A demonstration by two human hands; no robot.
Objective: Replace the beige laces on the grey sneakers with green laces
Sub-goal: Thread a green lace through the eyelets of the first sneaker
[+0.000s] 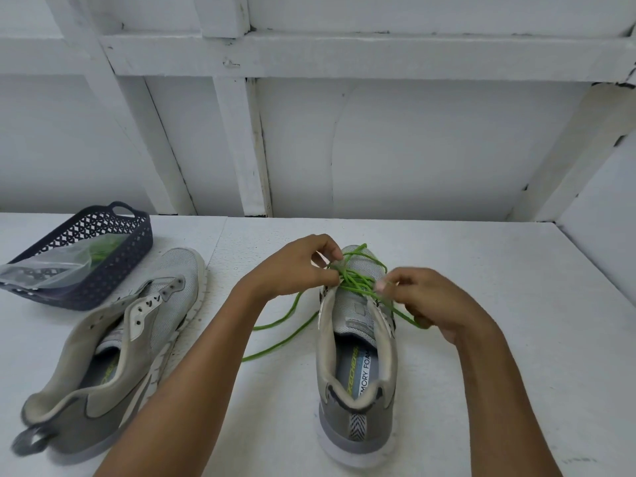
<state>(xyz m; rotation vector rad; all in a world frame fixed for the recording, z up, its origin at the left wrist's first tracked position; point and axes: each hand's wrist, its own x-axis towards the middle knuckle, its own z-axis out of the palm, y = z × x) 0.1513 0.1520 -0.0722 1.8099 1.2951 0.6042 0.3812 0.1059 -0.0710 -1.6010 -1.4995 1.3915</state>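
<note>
Sneaker (358, 356) at 6 o'clock on desk (516, 304), heel nearest, grey mesh, beige lace gone. Second sneaker (113, 346) at 8 o'clock, eyelets bare. Step judged: threading green lace (358, 282), crossings loose, tail trailing toward 8 o'clock. Left hand (292, 266) grip narrow, pinching lace; right hand (433, 301) pinching other strand. Next: even strands, feed upper eyelets. Basket (86, 270) at 10 o'clock holds bagged spare lace (103, 251).
</note>
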